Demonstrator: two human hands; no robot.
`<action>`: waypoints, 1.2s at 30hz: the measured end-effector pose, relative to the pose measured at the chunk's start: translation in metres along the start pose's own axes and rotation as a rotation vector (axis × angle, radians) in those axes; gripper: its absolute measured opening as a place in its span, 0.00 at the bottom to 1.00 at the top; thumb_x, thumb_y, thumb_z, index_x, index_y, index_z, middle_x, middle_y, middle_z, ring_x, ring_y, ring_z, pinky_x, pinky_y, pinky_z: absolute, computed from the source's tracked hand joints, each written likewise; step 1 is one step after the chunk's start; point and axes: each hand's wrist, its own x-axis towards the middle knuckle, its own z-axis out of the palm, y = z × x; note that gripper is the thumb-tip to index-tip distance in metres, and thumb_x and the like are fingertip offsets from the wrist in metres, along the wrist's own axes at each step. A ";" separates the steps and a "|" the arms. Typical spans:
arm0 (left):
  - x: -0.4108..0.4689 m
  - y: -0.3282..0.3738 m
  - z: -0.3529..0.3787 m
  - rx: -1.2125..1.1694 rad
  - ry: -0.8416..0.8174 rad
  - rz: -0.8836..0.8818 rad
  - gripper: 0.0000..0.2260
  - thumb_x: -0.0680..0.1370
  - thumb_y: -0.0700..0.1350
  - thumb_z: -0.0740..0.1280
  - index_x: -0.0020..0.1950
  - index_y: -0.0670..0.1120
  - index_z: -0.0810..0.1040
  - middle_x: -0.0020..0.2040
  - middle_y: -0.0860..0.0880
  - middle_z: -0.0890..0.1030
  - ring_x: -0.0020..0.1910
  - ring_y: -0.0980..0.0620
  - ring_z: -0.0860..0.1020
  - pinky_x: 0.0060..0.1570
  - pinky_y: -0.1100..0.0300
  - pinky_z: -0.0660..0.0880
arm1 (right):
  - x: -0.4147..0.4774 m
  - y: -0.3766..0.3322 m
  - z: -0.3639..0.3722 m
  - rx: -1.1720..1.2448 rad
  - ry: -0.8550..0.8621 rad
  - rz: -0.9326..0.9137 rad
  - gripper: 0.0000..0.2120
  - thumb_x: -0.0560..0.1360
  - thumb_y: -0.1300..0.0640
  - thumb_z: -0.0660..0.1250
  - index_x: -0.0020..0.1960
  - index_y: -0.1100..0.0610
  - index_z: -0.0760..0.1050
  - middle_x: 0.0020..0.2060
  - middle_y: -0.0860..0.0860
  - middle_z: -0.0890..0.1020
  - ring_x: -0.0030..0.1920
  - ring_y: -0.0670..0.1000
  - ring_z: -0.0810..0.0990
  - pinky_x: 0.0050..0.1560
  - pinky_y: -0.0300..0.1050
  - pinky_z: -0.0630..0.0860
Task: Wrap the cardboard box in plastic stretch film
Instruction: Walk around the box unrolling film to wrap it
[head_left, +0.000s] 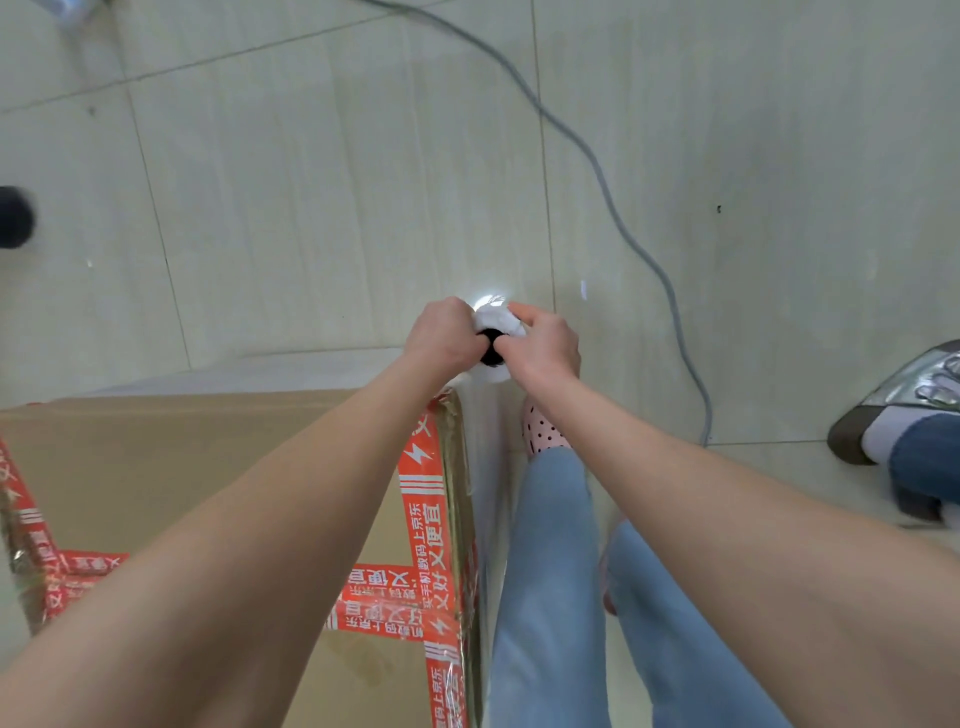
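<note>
The left grip (441, 335) and the right grip (545, 345) both curl their fingers round the top end of the white stretch film roll (493, 316), while the cardboard box (208, 467) stands just below the left grip, its red tape (423, 499) carrying white Chinese writing, partly readable as "又便宜".

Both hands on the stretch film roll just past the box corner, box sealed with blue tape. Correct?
No. The tape on the cardboard box is red with white print, not blue; the head view shows it. The rest stands: left hand and right hand both grip the stretch film roll just past the box corner.
</note>
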 end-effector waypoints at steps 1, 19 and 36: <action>0.000 -0.002 0.000 -0.019 0.009 -0.006 0.07 0.72 0.40 0.63 0.34 0.40 0.72 0.33 0.44 0.74 0.36 0.44 0.73 0.33 0.59 0.67 | 0.000 -0.001 0.001 -0.013 -0.013 -0.006 0.22 0.69 0.59 0.64 0.61 0.45 0.76 0.54 0.47 0.81 0.52 0.53 0.78 0.46 0.41 0.72; 0.006 -0.024 -0.030 -0.160 0.133 -0.042 0.11 0.73 0.42 0.64 0.54 0.42 0.78 0.50 0.42 0.82 0.51 0.42 0.80 0.44 0.53 0.75 | 0.021 -0.046 0.028 -0.100 0.008 -0.086 0.23 0.71 0.59 0.66 0.65 0.48 0.73 0.61 0.47 0.78 0.59 0.51 0.76 0.50 0.37 0.66; 0.028 -0.045 -0.058 -0.434 0.065 -0.285 0.07 0.74 0.43 0.65 0.42 0.39 0.73 0.43 0.40 0.80 0.43 0.40 0.81 0.36 0.55 0.74 | 0.037 -0.095 0.042 -0.192 -0.150 -0.085 0.28 0.71 0.61 0.65 0.70 0.50 0.68 0.66 0.51 0.73 0.63 0.53 0.73 0.63 0.43 0.70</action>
